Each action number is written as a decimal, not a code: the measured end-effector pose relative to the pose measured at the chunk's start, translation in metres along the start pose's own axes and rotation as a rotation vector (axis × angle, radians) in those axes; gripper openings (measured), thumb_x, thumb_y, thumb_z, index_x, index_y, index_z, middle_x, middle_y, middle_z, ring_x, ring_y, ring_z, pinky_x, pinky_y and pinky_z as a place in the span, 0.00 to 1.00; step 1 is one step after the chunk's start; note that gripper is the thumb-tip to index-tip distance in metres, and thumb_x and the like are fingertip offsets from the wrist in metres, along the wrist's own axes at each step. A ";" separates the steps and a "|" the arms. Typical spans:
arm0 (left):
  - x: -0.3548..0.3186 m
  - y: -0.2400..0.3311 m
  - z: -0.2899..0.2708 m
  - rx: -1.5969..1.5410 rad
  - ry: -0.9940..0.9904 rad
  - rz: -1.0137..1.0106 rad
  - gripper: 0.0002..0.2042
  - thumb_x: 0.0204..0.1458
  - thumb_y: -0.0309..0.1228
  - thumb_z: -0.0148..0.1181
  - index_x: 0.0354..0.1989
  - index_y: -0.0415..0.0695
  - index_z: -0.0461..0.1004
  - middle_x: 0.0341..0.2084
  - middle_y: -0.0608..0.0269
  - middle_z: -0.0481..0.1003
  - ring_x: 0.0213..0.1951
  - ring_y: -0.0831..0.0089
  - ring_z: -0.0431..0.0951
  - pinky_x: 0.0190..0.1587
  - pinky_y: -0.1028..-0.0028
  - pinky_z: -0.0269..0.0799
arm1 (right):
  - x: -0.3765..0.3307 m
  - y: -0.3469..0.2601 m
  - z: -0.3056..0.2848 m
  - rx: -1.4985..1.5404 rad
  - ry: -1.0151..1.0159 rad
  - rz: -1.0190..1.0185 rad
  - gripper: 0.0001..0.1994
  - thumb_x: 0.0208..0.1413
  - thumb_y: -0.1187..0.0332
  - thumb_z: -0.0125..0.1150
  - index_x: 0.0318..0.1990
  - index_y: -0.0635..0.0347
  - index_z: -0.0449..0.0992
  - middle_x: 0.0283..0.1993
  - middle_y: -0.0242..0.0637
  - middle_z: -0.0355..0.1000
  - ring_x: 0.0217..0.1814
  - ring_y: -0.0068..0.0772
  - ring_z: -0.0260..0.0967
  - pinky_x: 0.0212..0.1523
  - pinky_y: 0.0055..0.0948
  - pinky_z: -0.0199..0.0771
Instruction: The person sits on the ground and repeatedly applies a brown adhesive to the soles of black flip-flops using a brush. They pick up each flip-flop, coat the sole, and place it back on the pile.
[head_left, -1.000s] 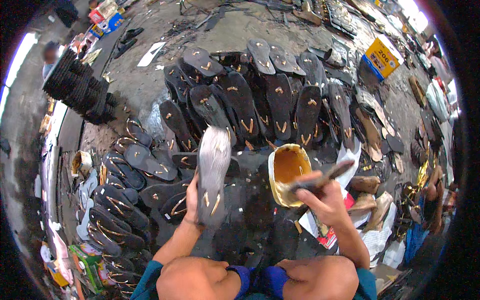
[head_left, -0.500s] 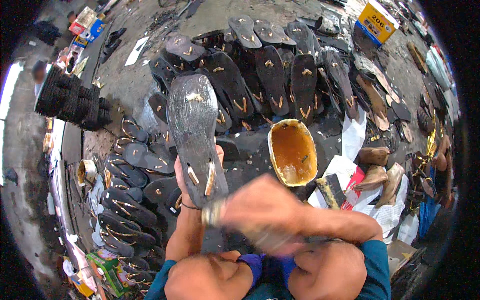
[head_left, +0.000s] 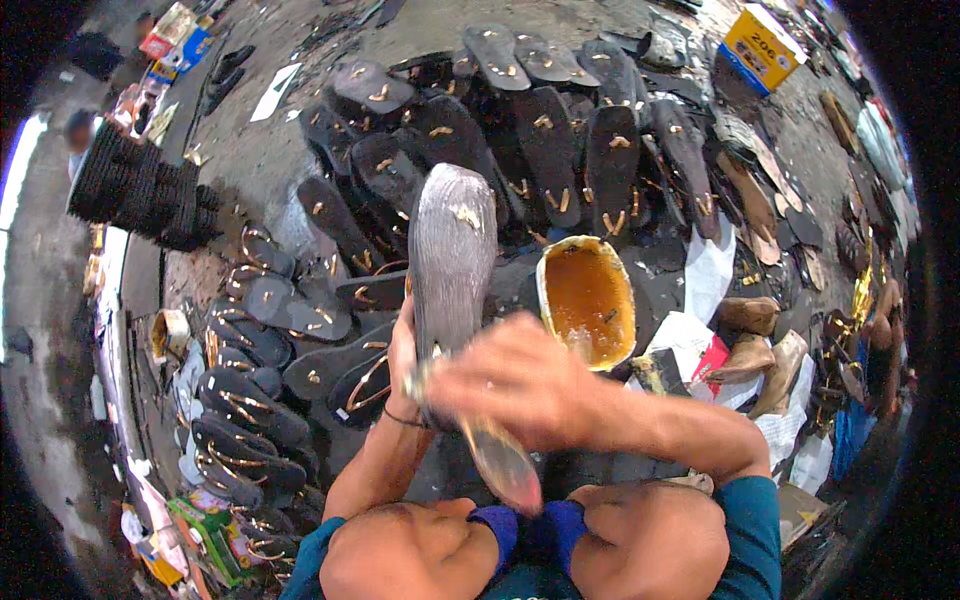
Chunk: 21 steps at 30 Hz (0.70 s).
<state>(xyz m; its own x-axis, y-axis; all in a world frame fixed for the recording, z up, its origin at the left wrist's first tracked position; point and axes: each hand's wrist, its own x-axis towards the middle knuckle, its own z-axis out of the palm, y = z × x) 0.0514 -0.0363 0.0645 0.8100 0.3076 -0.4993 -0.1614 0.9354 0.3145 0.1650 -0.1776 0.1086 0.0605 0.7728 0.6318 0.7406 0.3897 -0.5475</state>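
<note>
My left hand [head_left: 402,350] grips a black sandal sole [head_left: 452,250] from its left edge and below. The sole's upper face carries wet-looking, streaky glue, and strap ends poke through it. My right hand [head_left: 525,380] is closed round a brush whose wooden handle [head_left: 505,465] sticks out below the fist toward my knees. The brush head lies over the near end of the sole, mostly hidden by my fingers. Right of the sole stands an off-white tub [head_left: 543,285] of amber glue [head_left: 590,300].
Several black soles [head_left: 612,165] lie piled beyond my hands. Sandals with gold straps [head_left: 245,405] are stacked at the left. Wooden shoe lasts [head_left: 780,370] and papers lie at the right. A yellow and blue box [head_left: 762,50] sits far right; a stack of dark sheets [head_left: 140,190] stands far left.
The sole has moved right and turned more upright in my left hand. My right hand with the brush has come higher over its near end, and the brush handle now shows.
</note>
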 end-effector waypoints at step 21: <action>0.044 0.089 -0.025 -0.059 -0.105 0.279 0.21 0.62 0.38 0.41 0.50 0.35 0.75 0.37 0.51 0.82 0.38 0.61 0.84 0.45 0.63 0.82 | -0.040 -0.017 0.012 0.236 -0.334 0.368 0.20 0.46 0.72 0.72 0.50 0.52 0.80 0.41 0.32 0.78 0.42 0.35 0.75 0.42 0.32 0.69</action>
<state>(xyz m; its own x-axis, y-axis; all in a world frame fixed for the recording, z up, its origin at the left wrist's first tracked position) 0.0590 0.0655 0.0503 0.7832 0.5370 -0.3133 -0.4155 0.8270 0.3788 0.1424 -0.2090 0.0865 0.0429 0.9812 0.1884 0.5385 0.1361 -0.8316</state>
